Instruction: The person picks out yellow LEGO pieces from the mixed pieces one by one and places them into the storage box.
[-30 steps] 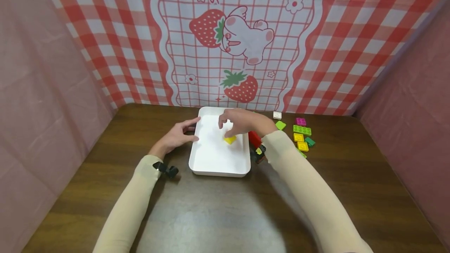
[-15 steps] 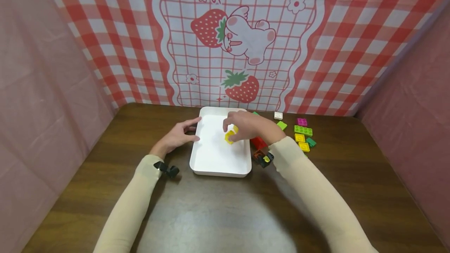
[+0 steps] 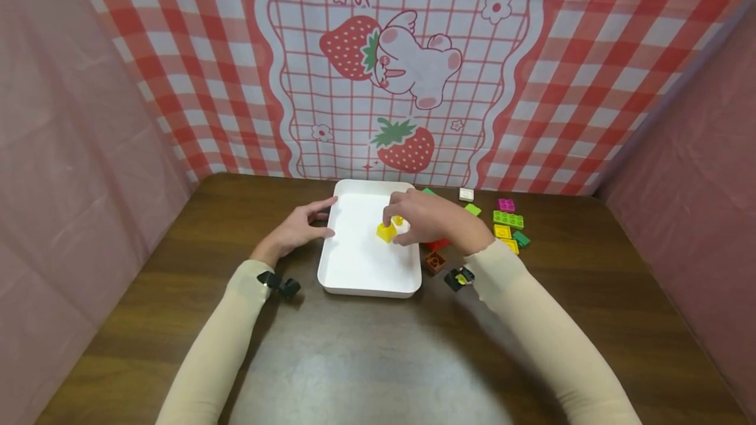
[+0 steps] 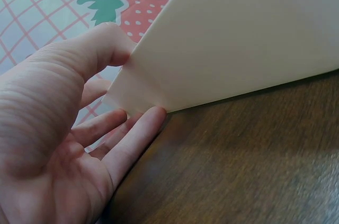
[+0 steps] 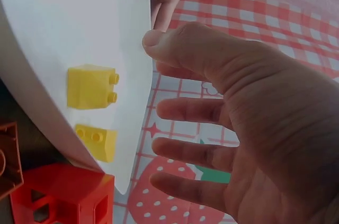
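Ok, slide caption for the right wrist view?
Empty right hand near two yellow blocks in a white tray, a red piece just outside it.

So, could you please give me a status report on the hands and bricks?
Left hand touching left side of white tray. Right hand over it, holding nothing. Two yellow studded bricks inside. Possible obstacle: red block just outside, right.

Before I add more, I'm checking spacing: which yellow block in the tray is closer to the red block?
The lower yellow block in the right wrist view, beside the tray wall near the red block; the other block sits farther from it.
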{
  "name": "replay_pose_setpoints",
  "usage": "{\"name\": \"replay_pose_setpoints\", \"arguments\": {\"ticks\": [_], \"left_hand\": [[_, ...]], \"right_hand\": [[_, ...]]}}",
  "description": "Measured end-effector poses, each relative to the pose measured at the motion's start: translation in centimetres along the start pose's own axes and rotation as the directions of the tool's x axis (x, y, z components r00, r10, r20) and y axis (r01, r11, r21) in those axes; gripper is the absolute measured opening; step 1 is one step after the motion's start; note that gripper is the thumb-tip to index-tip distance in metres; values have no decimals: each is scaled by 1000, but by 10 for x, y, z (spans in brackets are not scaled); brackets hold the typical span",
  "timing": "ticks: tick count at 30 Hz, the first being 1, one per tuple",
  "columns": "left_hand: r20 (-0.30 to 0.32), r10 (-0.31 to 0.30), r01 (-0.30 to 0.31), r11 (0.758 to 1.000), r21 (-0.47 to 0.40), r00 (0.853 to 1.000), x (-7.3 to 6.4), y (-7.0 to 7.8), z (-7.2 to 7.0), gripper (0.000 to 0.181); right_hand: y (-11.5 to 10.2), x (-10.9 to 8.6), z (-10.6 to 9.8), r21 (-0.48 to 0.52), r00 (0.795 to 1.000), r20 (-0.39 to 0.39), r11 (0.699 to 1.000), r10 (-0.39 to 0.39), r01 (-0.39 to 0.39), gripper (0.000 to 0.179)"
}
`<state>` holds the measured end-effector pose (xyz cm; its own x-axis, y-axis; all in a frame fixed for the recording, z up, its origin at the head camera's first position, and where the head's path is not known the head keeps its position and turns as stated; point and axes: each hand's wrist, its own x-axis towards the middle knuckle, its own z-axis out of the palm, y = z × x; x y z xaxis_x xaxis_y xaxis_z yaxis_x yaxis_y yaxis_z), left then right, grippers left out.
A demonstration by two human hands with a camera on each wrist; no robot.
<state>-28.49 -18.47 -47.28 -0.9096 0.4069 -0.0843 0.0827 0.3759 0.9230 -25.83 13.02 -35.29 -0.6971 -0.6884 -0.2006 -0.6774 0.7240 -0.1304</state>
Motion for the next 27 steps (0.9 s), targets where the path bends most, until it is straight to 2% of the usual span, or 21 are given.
{"name": "replay_pose_setpoints", "arguments": {"ticks": [16, 27], "left_hand": [[-3, 5, -5, 1000, -7, 1000, 0, -1, 0, 85], [-4, -14, 14, 1000, -4, 1000, 1, -2, 0, 85]], "right_hand": [[15, -19, 3, -29, 995, 4, 995, 96, -96, 38], [34, -36, 6, -36, 991, -41, 991, 130, -132, 35]]}}
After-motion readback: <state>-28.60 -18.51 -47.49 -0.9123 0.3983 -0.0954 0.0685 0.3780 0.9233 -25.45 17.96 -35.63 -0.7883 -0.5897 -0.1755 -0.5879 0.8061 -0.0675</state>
